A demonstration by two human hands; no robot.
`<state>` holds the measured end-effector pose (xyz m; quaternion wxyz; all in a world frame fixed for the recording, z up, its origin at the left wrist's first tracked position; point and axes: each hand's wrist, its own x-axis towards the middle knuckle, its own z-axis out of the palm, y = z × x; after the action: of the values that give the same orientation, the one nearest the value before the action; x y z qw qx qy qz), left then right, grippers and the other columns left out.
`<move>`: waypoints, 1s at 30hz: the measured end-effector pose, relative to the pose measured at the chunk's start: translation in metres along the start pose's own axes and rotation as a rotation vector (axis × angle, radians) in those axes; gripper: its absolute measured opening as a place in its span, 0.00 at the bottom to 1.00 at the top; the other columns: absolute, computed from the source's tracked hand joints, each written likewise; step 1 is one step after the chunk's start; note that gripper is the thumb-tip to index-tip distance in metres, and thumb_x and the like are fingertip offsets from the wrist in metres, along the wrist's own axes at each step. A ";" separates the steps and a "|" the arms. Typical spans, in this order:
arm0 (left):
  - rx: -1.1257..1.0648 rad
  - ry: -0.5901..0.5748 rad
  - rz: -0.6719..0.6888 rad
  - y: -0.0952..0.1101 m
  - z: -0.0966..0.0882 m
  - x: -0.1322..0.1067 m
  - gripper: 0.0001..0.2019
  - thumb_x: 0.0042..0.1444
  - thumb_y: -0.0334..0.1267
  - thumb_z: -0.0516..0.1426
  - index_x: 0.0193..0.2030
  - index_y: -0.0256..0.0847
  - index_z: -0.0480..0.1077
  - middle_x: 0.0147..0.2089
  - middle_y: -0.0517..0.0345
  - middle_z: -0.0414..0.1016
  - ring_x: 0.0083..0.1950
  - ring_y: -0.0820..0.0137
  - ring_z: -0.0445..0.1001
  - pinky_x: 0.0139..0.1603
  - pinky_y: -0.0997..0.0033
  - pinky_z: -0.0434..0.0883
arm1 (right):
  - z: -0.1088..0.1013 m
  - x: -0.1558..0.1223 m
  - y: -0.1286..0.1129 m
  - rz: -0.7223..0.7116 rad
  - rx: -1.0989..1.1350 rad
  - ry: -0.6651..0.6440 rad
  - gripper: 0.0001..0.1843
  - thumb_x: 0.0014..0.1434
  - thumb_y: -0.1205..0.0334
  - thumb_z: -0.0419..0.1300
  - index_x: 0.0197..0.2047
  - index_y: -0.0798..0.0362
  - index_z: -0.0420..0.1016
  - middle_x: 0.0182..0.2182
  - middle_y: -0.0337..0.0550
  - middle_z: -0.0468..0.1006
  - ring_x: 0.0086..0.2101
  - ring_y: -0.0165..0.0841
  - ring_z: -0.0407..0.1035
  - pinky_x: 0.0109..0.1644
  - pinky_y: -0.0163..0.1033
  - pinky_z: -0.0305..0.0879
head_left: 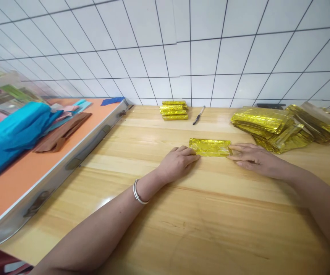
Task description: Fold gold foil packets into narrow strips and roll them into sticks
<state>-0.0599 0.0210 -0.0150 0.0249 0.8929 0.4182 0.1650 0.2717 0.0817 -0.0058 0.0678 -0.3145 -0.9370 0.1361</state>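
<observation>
Over the head camera I take the one pen (199, 115) as my landmark. The single gold foil sheet (211, 148) lies flat on the wooden desk (211, 221), nearer to me than the pen and a little to its right. My two hands are apart, one at each end of that sheet: the left hand (179, 164) has its bent fingers on the near left corner, while the right hand (255, 158) touches the right end. I cannot tell whether either one pinches the foil or only presses it. One bracelet (137, 192) circles my left wrist. Just left of the pen I count at least four gold rolls (175, 111) stacked together. Well to its right lies one pile of gold foil (259, 119), its layers too overlapped to count, with one black object (270, 105) behind it. Far left of the pen, an orange-topped desk (4, 198) carries one bright blue bundle (16, 133), one brown cloth (63, 133) and one dark blue scrap (112, 101).
</observation>
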 end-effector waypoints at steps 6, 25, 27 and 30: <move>-0.188 0.092 -0.075 -0.009 0.006 0.011 0.09 0.59 0.36 0.53 0.36 0.42 0.75 0.35 0.55 0.73 0.40 0.68 0.70 0.46 0.66 0.67 | 0.007 0.006 -0.003 0.069 0.219 0.217 0.14 0.59 0.50 0.55 0.41 0.42 0.80 0.54 0.41 0.73 0.54 0.41 0.64 0.57 0.53 0.60; -0.058 0.138 -0.489 -0.023 0.019 0.033 0.31 0.42 0.58 0.63 0.48 0.42 0.63 0.48 0.50 0.67 0.51 0.57 0.66 0.48 0.56 0.66 | 0.044 0.024 0.001 0.418 -0.133 0.468 0.38 0.47 0.37 0.60 0.58 0.48 0.65 0.52 0.53 0.70 0.52 0.54 0.62 0.49 0.60 0.61; -0.057 0.115 -0.493 -0.026 0.020 0.032 0.33 0.42 0.60 0.62 0.51 0.43 0.63 0.50 0.49 0.66 0.53 0.55 0.64 0.50 0.54 0.64 | 0.047 0.023 0.004 0.422 -0.152 0.443 0.38 0.48 0.36 0.58 0.58 0.47 0.65 0.55 0.52 0.68 0.54 0.55 0.60 0.50 0.61 0.61; -0.058 0.089 -0.479 -0.029 0.021 0.031 0.34 0.43 0.62 0.61 0.53 0.45 0.63 0.53 0.49 0.65 0.54 0.54 0.63 0.52 0.53 0.63 | 0.048 0.023 0.004 0.418 -0.154 0.419 0.35 0.50 0.36 0.57 0.55 0.47 0.69 0.56 0.51 0.67 0.55 0.55 0.59 0.51 0.61 0.60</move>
<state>-0.0561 0.0650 -0.0314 0.0703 0.7589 0.6139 0.2056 0.2455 0.0883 -0.0516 0.2062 -0.5261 -0.8250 0.0080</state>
